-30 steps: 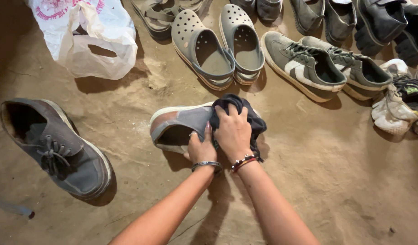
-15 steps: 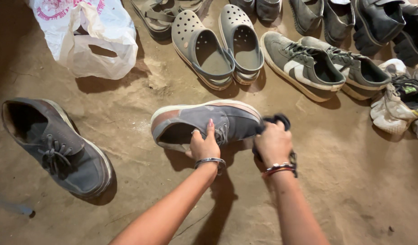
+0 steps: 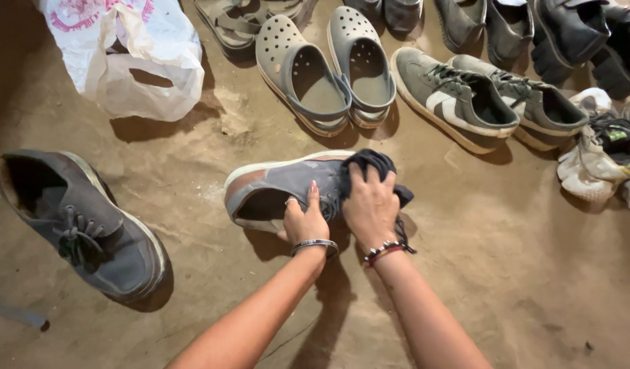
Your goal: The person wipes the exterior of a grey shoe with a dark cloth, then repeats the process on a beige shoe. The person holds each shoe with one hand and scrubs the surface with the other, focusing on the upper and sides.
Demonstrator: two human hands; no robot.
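A grey canvas lace-up sneaker with a pale rubber sole (image 3: 274, 188) lies on its side in the middle of the dusty brown earthen floor (image 3: 520, 273), its opening turned toward the person and its toe end pointing to the right. The left hand (image 3: 305, 220) is closed over the shoe's upper near the laces, fingers curled on the fabric and pinning it down; a silver bangle sits at that wrist. The right hand (image 3: 371, 208) is just beside it, spread and bent over a dark navy crumpled cloth (image 3: 370, 164), pressing the rag against the front part of the shoe so that the toe end is hidden under it; a beaded bracelet circles that wrist. To the left, well apart, the matching grey sneaker with dark laces (image 3: 79, 222) rests upright on its sole, toe toward the lower right. A white plastic carrier bag with pink print (image 3: 134, 55) lies at the upper left. Beyond the held shoe stands a row of footwear: a pair of grey perforated rubber clogs (image 3: 329, 68) side by side, then an olive-green pair of trainers with white side stripes (image 3: 479, 96), with darker shoes (image 3: 574, 34) further along the top edge. At the right edge sits a worn white trainer with dark laces (image 3: 598, 154), partly cut off by the frame
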